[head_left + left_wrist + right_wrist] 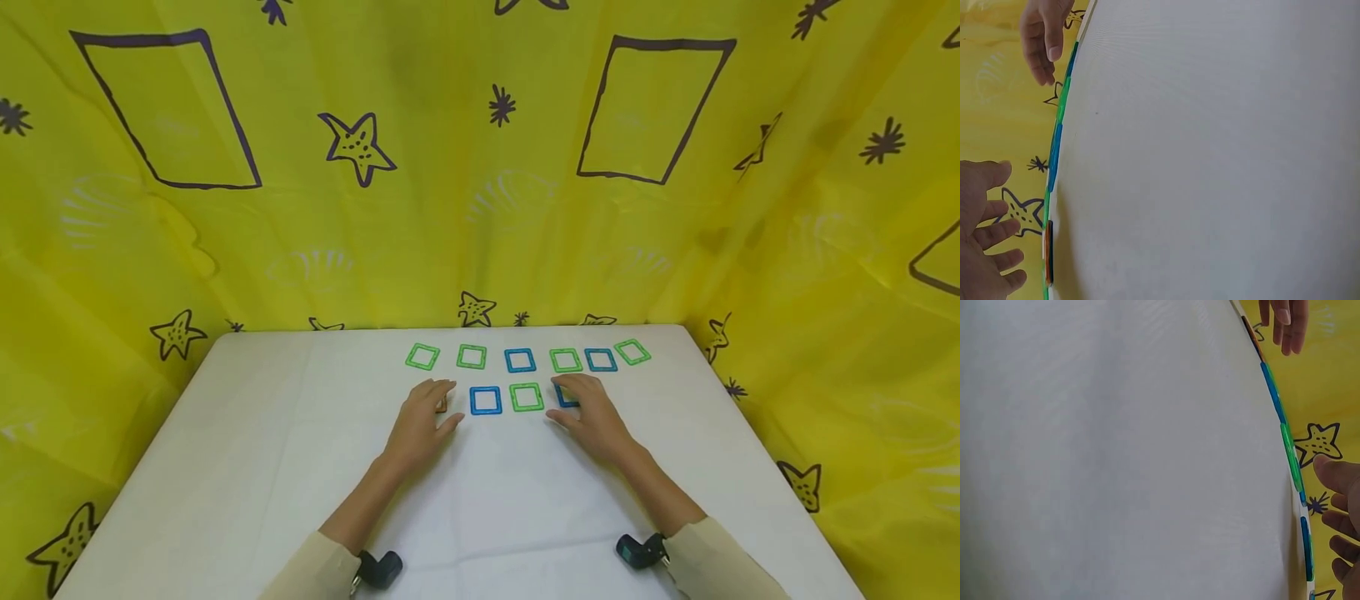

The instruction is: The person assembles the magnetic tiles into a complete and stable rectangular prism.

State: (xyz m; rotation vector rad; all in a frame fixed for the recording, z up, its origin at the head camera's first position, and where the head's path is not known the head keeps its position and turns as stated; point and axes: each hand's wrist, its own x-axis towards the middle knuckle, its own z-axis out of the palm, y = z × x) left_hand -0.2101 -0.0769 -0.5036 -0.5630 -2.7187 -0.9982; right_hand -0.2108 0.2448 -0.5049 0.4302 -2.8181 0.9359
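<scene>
My left hand (417, 427) hovers low over the table with fingers and thumb spread and nothing between them. Behind its fingers an orange-brown square tile (442, 406) is mostly hidden. My right hand (600, 425) is likewise spread and holds nothing; its fingers partly cover a blue square frame tile (568, 405). Between the hands lie another blue square frame tile (473, 402) and a green one (526, 386), side by side. In the left wrist view the orange-edged tile (1049, 253) lies flat beside the left fingers. The right wrist view has a blue tile (1307, 550) beside the right fingers.
Behind the front row runs a second row of tiles, among them a green tile (472, 347), a blue tile (520, 351) and a tilted green tile (622, 353) at its right end. White cloth covers the table (247, 467); a yellow patterned curtain (420, 233) encloses it.
</scene>
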